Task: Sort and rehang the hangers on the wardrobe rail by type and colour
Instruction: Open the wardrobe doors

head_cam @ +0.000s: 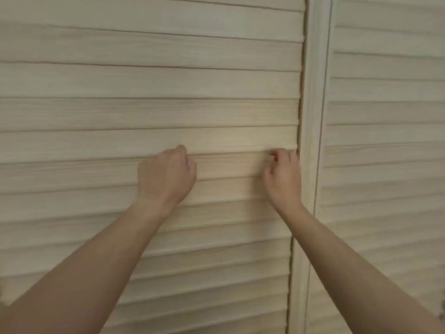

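No hangers or rail are in view; shut louvred wardrobe doors fill the frame. My left hand (166, 174) lies against the left door (144, 112) with its fingers curled tight onto a slat at mid-height. The back of the hand hides the fingertips. My right hand (283, 175) is close to that door's right edge, and its fingertips hook the lower lip of a slat (240, 143).
A vertical wooden stile (310, 104) runs between the left door and a second louvred door (385, 116) on the right. A dark, narrow gap follows the stile's left side. Both doors are pale wood with horizontal slats.
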A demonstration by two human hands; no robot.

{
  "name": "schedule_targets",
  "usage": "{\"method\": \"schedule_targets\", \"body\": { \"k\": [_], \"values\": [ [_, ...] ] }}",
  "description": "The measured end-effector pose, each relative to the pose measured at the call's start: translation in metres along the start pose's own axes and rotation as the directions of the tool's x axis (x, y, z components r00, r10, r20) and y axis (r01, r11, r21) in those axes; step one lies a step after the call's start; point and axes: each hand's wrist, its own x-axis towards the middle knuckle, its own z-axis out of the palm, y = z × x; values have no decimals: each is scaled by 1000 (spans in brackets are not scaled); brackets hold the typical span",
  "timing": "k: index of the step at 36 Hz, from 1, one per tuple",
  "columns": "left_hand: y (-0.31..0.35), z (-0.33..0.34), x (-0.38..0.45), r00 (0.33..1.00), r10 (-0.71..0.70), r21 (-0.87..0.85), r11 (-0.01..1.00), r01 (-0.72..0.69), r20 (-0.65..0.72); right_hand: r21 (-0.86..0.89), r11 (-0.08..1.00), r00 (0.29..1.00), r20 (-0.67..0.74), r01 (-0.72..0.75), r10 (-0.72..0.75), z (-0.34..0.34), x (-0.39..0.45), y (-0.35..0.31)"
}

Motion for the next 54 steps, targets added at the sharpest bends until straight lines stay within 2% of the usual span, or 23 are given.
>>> {"method": "schedule_targets", "body": {
  "k": [3, 4, 7, 16, 20, 29, 33, 36, 40, 43, 47, 52, 54],
  "values": [
    [3, 8, -5, 1000, 3, -37, 999, -3, 1, -130, 951, 941, -232, -279, 245, -14, -8, 51],
    [6, 7, -10, 1000, -1, -24, 1000, 2, 23, -149, 922, 918, -239, -357, 316, -20, -14, 64],
    [10, 10, -11, 999, 5, -21, 1000, -5, 37, -125, 878, 886, -93, -463, 454, -24, -19, 87],
    [21, 17, -27, 996, 69, -9, 998, -68, 48, -128, 859, 857, 88, -496, 508, -43, -8, 109],
    [23, 19, -36, 995, 64, -24, 998, -62, 71, -113, 857, 849, 121, -503, 515, -43, -9, 105],
    [29, 27, -41, 987, 105, -125, 988, -90, 124, -112, 906, 875, 236, -407, 422, -28, -20, 76],
    [31, 32, -40, 979, 109, -150, 985, -83, 170, -80, 951, 889, 337, -299, 308, -16, -25, 52],
    [28, 33, -38, 974, 89, -165, 985, -54, 208, -55, 976, 869, 446, -211, 213, -3, -28, 30],
    [21, 30, -36, 964, 54, -191, 982, -4, 259, 42, 979, 824, 548, -200, 145, 16, -35, -5],
    [14, 28, -33, 963, -26, -236, 968, 91, 268, 74, 988, 837, 543, -133, 72, 34, -48, -36],
    [-7, 26, -31, 968, -193, -352, 905, 238, 158, 153, 987, 844, 535, -53, -38, 59, -70, -77],
    [-44, 22, -34, 924, -364, -353, 854, 382, 119, 231, 973, 702, 693, -2, -163, 69, -77, -95],
    [-62, 21, -39, 910, -403, -334, 848, 413, 102, 227, 973, 680, 709, 27, -185, 70, -77, -94]
  ]
}}
